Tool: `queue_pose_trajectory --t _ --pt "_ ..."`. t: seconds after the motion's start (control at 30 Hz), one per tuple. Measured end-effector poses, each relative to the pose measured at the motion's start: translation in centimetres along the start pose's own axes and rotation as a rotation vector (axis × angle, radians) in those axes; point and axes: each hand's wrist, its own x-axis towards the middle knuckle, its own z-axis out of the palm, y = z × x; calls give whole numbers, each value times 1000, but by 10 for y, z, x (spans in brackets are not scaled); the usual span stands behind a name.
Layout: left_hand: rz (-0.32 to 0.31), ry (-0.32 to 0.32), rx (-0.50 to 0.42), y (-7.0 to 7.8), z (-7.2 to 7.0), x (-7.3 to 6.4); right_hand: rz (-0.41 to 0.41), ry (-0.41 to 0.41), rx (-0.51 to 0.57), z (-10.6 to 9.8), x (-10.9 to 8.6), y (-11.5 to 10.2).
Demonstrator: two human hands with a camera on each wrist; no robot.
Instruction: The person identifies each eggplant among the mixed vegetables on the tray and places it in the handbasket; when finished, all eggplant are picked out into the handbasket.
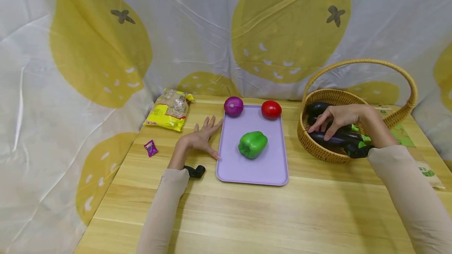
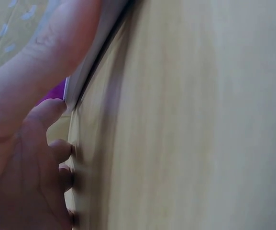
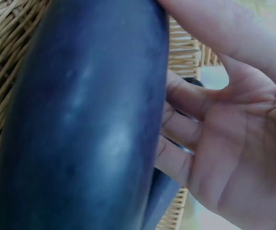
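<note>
Over the wicker basket [image 1: 310, 150] on the right, my right hand [image 1: 340, 117] grips a dark eggplant [image 1: 332, 139], thumb on one side and fingers on the other. The right wrist view shows that eggplant [image 3: 85, 115] close up, with the fingers [image 3: 181, 127] against its side. More dark eggplant [image 1: 318, 108] lies behind it in the basket, partly covered by the hand. My left hand [image 1: 203, 138] rests with fingers spread at the left edge of a lilac tray [image 1: 252, 173], the thumb touching its rim. On the tray lies a green bell pepper [image 1: 252, 144].
A purple onion [image 1: 234, 106] and a red tomato [image 1: 271, 109] sit at the tray's far corners. Left of it are a yellow food bag [image 1: 169, 109] and a small purple packet [image 1: 150, 148]. The basket's tall handle [image 1: 360, 61] arches above it; a flat printed packet [image 1: 425, 167] lies beyond.
</note>
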Motion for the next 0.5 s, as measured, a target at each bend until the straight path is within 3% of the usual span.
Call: queue_pose_trajectory --t 0.1,0.33,0.5 --pt "10 5 2 2 -1 2 4 21 -17 0 -5 -6" --pt "43 28 -54 4 -1 -3 7 188 -159 9 -22 -40" --pt "82 166 -165 13 -11 -17 -34 365 -238 25 -30 -68"
